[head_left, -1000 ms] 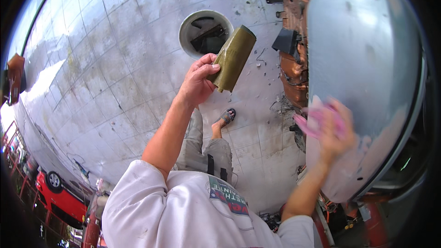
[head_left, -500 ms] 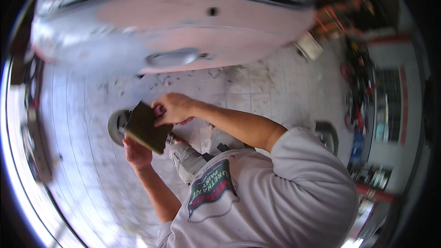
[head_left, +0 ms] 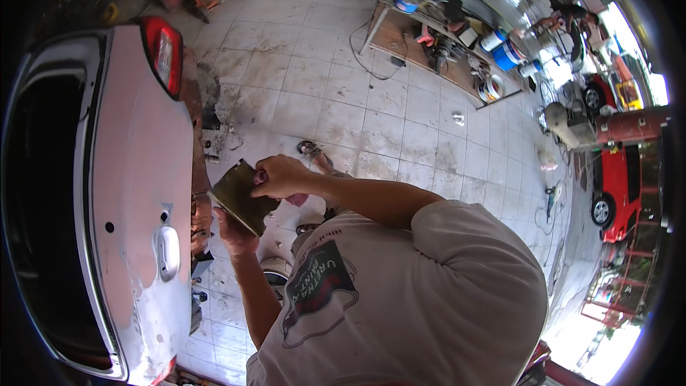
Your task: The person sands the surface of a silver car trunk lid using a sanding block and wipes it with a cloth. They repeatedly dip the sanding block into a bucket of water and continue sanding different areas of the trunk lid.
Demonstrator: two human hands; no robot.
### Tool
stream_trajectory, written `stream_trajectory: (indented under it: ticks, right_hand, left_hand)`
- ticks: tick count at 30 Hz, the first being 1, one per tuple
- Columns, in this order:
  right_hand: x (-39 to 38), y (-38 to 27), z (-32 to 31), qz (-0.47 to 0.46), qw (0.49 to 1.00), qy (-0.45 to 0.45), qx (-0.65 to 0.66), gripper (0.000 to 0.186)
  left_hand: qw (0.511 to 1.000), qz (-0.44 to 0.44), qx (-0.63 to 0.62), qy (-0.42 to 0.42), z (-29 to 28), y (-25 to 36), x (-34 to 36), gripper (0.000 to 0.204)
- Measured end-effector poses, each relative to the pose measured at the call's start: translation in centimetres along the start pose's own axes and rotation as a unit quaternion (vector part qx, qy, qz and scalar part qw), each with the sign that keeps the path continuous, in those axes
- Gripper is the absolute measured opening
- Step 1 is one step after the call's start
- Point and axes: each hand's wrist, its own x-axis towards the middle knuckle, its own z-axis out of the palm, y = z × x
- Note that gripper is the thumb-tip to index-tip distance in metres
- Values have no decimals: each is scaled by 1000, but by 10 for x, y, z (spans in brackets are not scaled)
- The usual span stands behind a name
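A flat, dark olive board (head_left: 241, 189) with a thick edge is tilted in front of my body. My left hand (head_left: 237, 232) grips it from below by its near edge. My right hand (head_left: 282, 174) is closed over a crumpled pinkish thing (head_left: 297, 199), perhaps a rag, and rests at the board's upper right side. Part of that pink thing shows between the fingers, against the board's face. The rest is hidden by the hand.
On my left stands a car's rear end (head_left: 136, 171) with pink and whitish patches and a red tail light (head_left: 166, 56). A low workbench (head_left: 400, 43) holds cans and tools at the far side. A red car (head_left: 620, 189) is at the right; a bucket (head_left: 275, 271) sits near my legs.
My view has swung to the right, so the car's rear has gone from ahead of me to my left. The workbench has come into view. Both hands keep their hold.
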Motion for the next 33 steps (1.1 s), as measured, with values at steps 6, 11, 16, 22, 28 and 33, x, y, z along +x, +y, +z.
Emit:
stream_trajectory:
  ticks: [6,11,16,22,28,33]
  right_hand:
    - [-34,49,-56,19,995,83,58,58]
    - [-35,85,-110,-7,962,17,273,40]
    - [-43,118,-165,26,890,-18,455,26]
    - [-31,107,-206,-10,853,-53,519,28]
    - [-13,85,-243,-89,896,-39,433,28]
    - [-24,41,-266,-124,919,-43,372,22]
  left_hand:
    - [989,-67,91,-93,54,-37,30,71]
    - [988,-66,114,84,115,-52,64,45]
    - [960,-43,270,57,160,-45,110,40]
    - [984,-46,174,-12,202,-38,135,43]
    - [987,33,155,-11,222,-21,144,43]
    - [977,102,179,48,222,-1,142,40]
